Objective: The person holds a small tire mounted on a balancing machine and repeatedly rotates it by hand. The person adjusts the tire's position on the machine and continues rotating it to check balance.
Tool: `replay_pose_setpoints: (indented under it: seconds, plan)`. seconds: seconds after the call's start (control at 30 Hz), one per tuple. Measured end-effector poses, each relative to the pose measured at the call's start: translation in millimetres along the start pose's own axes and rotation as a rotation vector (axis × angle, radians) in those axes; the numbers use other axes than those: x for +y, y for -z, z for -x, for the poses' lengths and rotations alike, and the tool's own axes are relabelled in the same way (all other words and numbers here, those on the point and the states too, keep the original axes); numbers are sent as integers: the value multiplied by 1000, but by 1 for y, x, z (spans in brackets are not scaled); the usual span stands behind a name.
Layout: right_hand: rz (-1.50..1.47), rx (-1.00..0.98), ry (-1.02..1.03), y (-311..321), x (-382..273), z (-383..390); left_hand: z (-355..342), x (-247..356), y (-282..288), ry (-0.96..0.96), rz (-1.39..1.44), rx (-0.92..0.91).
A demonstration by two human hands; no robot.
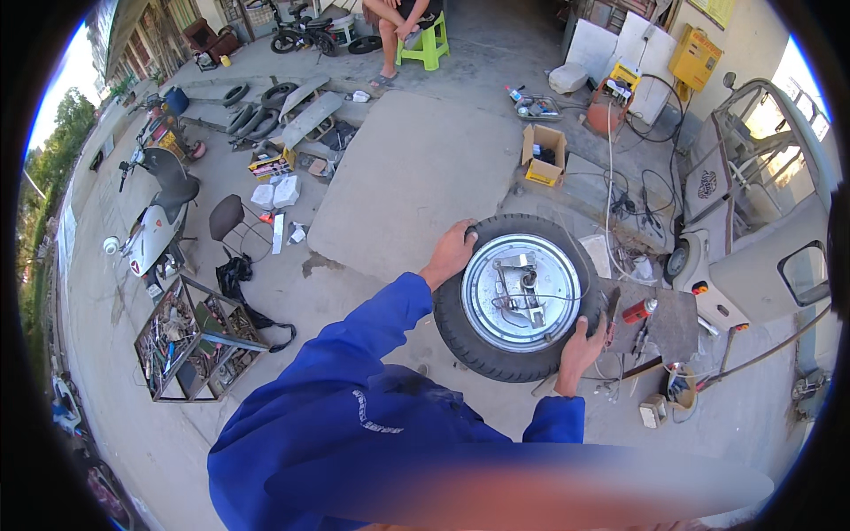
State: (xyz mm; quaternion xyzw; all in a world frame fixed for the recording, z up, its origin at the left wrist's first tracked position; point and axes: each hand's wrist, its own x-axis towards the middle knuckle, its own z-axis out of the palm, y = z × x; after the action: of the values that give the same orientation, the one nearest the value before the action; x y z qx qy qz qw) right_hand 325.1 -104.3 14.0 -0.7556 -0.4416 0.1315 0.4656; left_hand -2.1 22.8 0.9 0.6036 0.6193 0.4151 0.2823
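Note:
I hold a small scooter wheel with a black tyre [460,332] and a silver hub motor [521,292] above the concrete ground. My left hand [452,252] grips the tyre at its upper left edge. My right hand [582,347] grips the tyre at its lower right edge. A metal bracket and a thin cable lie across the hub's face. Both of my arms are in blue sleeves.
A metal tool rack [190,341] stands at the left, with a white scooter [159,221] beyond it. A small vehicle [753,230] is at the right. Hand tools and a red can [639,310] lie beside the wheel. A cardboard box [543,155] and spare tyres [257,111] sit farther off. A person sits on a green stool [425,44].

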Motion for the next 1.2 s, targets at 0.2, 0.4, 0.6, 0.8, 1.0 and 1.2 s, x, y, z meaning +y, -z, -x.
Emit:
replay_pose_setpoints:
  seconds: [0.2,0.4,0.6,0.8,1.0,1.2]
  plan:
    - [29,-1,9,3,-2,-1,2,3,1,-21,4,12]
    - [37,-23,7,0,-5,-2,4,-3,2,-29,-24,51]
    - [42,-2,5,13,-23,6,-6,-16,-12,-86,10,44]
    - [6,-26,19,4,-9,0,3,-5,0,-54,1,49]
    - [1,8,23,2,5,-2,-1,-5,-3,-24,17,35]
    - [-21,-12,38,-3,3,-4,2,-12,2,-53,-8,62]
